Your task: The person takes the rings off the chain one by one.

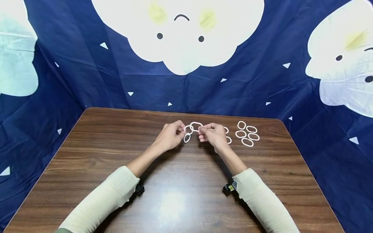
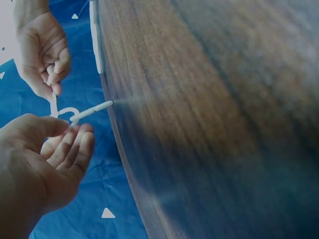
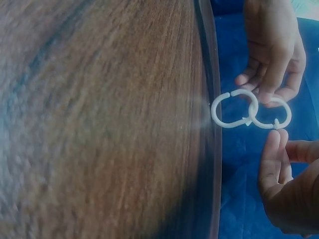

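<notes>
White open-ended plastic rings are joined in a short chain between my two hands, above the far part of the table. My left hand (image 1: 171,136) pinches one chain ring (image 2: 68,110) between thumb and fingertips. Another ring (image 1: 196,122), linked through it, is pinched by my right hand (image 1: 215,134) from the right side. A lower ring (image 1: 185,139) hangs from the left-hand ring, free of both hands. In the right wrist view, the hanging ring (image 3: 214,113) shows a small gap in its outline. Fingers cover part of the held rings.
Several loose white rings (image 1: 247,145) lie in a group on the brown wooden table (image 1: 116,155) to the right. Two more rings (image 1: 229,140) lie partly hidden behind my right hand. A blue cloth (image 1: 204,94) with white clouds rises beyond the table's far edge.
</notes>
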A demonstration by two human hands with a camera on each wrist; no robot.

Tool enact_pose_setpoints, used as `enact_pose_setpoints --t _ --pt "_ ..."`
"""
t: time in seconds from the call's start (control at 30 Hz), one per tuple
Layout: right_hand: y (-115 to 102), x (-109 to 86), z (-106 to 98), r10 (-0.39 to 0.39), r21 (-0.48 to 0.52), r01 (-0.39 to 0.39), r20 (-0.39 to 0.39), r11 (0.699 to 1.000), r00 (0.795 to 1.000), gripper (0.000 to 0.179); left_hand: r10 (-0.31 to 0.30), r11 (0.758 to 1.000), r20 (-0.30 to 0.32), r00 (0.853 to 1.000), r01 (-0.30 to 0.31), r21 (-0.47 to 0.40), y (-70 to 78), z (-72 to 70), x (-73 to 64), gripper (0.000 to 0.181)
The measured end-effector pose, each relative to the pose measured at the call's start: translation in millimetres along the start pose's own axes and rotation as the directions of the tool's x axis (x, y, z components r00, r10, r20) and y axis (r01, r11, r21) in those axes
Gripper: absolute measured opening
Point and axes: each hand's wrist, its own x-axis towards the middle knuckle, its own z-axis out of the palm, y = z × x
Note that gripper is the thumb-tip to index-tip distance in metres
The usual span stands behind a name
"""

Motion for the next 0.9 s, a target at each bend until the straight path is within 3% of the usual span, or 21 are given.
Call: enact_pose_setpoints --t 0.5,0.9 --pt "4.6 4.1 10.3 0.010 0.073 -0.008 -0.023 0.997 1.000 0.011 0.044 0.999 0.009 0.999 -0.044 0.008 2.3 4.5 2.2 0.006" --pt "5.0 4.2 16.4 -0.001 0.066 0.006 -0.079 0.998 0.997 0.009 0.061 0.998 0.011 0.998 -0.061 0.026 4.9 4.8 2.5 0.006"
